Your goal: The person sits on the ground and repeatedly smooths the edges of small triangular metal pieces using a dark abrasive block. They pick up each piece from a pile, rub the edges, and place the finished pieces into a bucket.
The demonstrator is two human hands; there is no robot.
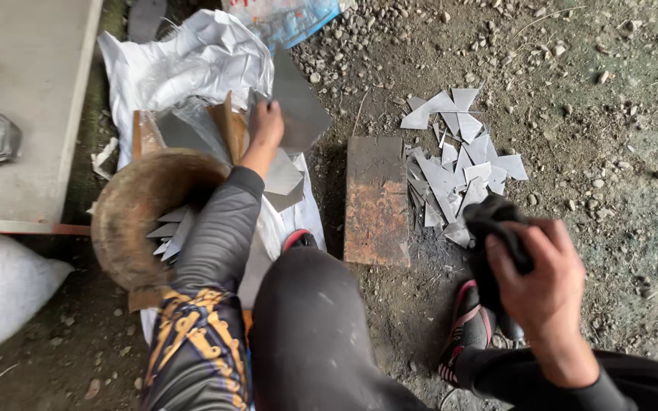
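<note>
At 9 o'clock, round brown basket (135,209) w/ a few cut grey pieces inside. My left hand (265,125), approx 11 o'clock, fingers closed on a grey sheet (298,103) atop the stack on white sacking (192,57). Center: rusty plate (377,199). At 1–2 o'clock, scrap offcuts (458,164) piled on dirt, so plenty's cut; the stack's left. My right hand (538,285), 4 o'clock, gripping a black tool (496,224).
</note>
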